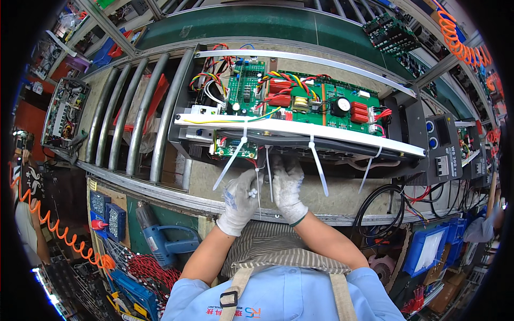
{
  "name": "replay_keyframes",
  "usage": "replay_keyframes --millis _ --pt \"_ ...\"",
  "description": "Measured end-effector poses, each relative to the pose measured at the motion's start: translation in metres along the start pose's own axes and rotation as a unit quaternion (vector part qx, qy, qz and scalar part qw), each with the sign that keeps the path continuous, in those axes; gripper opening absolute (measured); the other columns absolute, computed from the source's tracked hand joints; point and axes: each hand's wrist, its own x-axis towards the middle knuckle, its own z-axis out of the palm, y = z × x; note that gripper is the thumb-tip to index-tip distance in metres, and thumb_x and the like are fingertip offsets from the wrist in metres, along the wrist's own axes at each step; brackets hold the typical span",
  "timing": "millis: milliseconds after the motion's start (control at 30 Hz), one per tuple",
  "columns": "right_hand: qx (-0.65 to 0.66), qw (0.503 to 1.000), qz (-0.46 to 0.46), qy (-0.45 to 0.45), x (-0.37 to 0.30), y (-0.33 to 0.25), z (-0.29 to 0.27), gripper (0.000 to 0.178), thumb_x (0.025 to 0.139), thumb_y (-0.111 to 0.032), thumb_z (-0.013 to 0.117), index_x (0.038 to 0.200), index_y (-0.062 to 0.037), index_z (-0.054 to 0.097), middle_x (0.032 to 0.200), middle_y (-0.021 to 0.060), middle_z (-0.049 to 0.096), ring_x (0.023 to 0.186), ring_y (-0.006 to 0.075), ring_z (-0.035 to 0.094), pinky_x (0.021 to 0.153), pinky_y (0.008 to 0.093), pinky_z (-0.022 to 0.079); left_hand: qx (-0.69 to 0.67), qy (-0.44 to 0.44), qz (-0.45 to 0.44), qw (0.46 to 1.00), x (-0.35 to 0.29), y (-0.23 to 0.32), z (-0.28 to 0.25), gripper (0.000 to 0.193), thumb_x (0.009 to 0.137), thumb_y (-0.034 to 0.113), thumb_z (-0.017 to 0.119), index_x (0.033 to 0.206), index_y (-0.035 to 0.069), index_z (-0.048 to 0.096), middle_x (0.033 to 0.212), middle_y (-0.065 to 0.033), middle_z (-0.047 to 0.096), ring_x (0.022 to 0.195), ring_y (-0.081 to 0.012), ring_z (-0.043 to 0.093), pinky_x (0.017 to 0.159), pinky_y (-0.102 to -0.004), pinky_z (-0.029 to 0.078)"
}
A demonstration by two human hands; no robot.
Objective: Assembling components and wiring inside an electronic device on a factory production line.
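A long dark machine chassis with an open top [300,134] lies across the bench, showing green circuit boards [342,109] and white side rails [300,130]. A bundle of black cables [289,140] runs along the near rail, with several white cable ties [318,166] around it, their tails hanging toward me. My left hand [239,200], in a white glove, is closed at the chassis's near side on a white cable tie [259,187]. Beside it my gloved right hand [288,187] reaches up to the cables; its fingertips are partly hidden under the near edge.
Metal rollers [135,123] lie left of the chassis. A blue heat gun [163,238] sits below the bench edge at left, near red wires [152,270]. Coiled black cable [377,211] hangs at right. An orange coiled hose [59,230] crosses the left side. Blue bins [425,251] stand lower right.
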Motion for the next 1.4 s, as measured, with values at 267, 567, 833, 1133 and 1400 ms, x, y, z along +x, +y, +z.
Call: replay_keyframes --millis 267,567,833,1133,1400 --pt "-0.180 0.977 -0.114 -0.028 -0.021 -0.008 -0.002 0.014 0.093 -0.007 0.058 0.107 -0.0054 0.060 0.085 0.0026 0.063 0.064 0.0116 0.058 0.057 0.0282 0.049 0.060 0.053 0.086 0.993 0.015 -0.024 0.025 0.011 0.075 0.005 0.067 0.083 0.008 0.059 0.064 -0.0110 0.058 0.057 -0.0339 0.059 0.053 -0.0429 0.044" --pt "-0.526 0.750 -0.367 -0.162 -0.002 -0.072 -0.005 0.009 0.081 -0.013 0.069 0.086 -0.0054 0.068 0.077 0.0134 0.066 0.070 0.0318 0.065 0.061 0.0376 0.051 0.046 -0.051 0.168 0.983 0.017 -0.020 -0.001 0.022 0.076 0.003 0.073 0.094 0.007 0.061 0.080 -0.0102 0.067 0.067 -0.0306 0.065 0.058 -0.0400 0.049" --pt "-0.403 0.897 -0.112 -0.141 -0.016 -0.087 0.006 0.012 0.084 -0.004 0.067 0.095 0.0022 0.069 0.082 0.0050 0.067 0.070 0.0095 0.058 0.062 0.0248 0.047 -0.002 -0.091 -0.028 0.995 0.023 -0.011 0.006 0.010 0.083 0.012 0.072 0.087 0.003 0.069 0.069 -0.0129 0.065 0.060 -0.0233 0.063 0.054 -0.0334 0.048" --pt "-0.323 0.932 -0.034 -0.159 -0.005 -0.093 -0.010 0.011 0.085 -0.002 0.069 0.094 -0.0019 0.065 0.075 -0.0014 0.060 0.059 0.0019 0.046 0.051 0.0185 0.035 -0.037 -0.171 0.024 0.984 0.032 -0.009 -0.010 0.020 0.081 0.010 0.070 0.101 0.004 0.068 0.083 -0.0156 0.069 0.073 -0.0333 0.068 0.062 -0.0360 0.053" --pt "-0.310 0.936 0.027 -0.164 -0.002 -0.104 -0.003 0.011 0.083 -0.004 0.072 0.090 -0.0042 0.063 0.069 -0.0056 0.054 0.055 0.0008 0.041 0.048 0.0196 0.030 -0.069 -0.209 0.017 0.975 0.040 0.000 -0.020 0.038 0.075 0.006 0.061 0.113 0.004 0.066 0.088 -0.0198 0.067 0.081 -0.0367 0.066 0.071 -0.0414 0.053"
